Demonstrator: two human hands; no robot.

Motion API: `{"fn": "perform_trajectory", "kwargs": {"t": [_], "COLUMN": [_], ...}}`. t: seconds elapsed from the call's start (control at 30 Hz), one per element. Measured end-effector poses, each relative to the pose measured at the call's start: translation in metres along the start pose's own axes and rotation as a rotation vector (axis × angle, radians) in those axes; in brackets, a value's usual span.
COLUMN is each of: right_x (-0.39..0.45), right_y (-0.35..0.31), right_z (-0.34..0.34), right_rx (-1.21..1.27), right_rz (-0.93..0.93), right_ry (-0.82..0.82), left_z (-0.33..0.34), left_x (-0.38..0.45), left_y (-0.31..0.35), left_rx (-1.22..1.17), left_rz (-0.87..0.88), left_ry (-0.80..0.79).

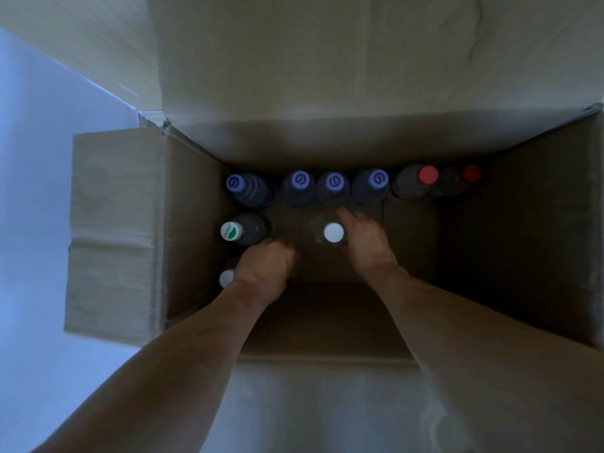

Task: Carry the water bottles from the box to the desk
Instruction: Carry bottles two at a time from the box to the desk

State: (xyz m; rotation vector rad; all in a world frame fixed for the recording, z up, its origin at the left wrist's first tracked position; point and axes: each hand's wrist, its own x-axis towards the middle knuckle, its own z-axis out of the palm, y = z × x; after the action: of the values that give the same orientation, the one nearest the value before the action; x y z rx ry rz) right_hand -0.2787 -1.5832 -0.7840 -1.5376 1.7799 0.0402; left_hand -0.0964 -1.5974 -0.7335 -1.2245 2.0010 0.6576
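I look straight down into an open cardboard box. My right hand grips a clear water bottle with a white cap near the box's middle, thumb on its far side. My left hand is curled downward over the top of another clear bottle, whose cap is hidden under the palm. Several purple-capped bottles stand along the far wall. A bottle with a green-and-white cap stands at the left wall. Another white-capped bottle sits beside my left wrist.
Two red-capped bottles stand in the far right of the row. The box's right half has a bare dark floor. Its far flap stands up and its left flap lies flat outward. Pale floor lies around the box.
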Motion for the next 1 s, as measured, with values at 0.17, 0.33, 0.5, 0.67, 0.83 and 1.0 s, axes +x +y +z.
{"fn": "perform_trajectory", "kwargs": {"t": [0.17, 0.33, 0.5, 0.67, 0.83, 1.0], "right_x": [-0.017, -0.022, -0.024, -0.023, -0.013, -0.011], "right_y": [0.034, 0.064, 0.082, 0.091, 0.094, 0.096], "right_z": [-0.019, -0.034, -0.036, -0.033, -0.020, -0.014], "right_rx": [0.011, 0.020, 0.070, 0.143, 0.257, 0.363], "right_rz": [0.058, 0.099, 0.071, 0.101, 0.145, 0.119], "right_ry": [-0.001, -0.018, -0.022, -0.064, -0.020, 0.071], "left_z": [-0.022, -0.032, -0.019, 0.004, 0.015, 0.017], "left_x": [0.017, 0.043, 0.054, 0.055, 0.071, 0.079], "left_y": [0.027, 0.055, 0.059, 0.047, 0.048, 0.057], "left_rx": [-0.001, -0.024, -0.138, -0.495, -0.573, -0.644], "left_rz": [0.037, 0.074, 0.147, 0.118, 0.056, 0.057], "left_ry": [0.054, 0.060, 0.166, 0.177, 0.170, 0.241]}}
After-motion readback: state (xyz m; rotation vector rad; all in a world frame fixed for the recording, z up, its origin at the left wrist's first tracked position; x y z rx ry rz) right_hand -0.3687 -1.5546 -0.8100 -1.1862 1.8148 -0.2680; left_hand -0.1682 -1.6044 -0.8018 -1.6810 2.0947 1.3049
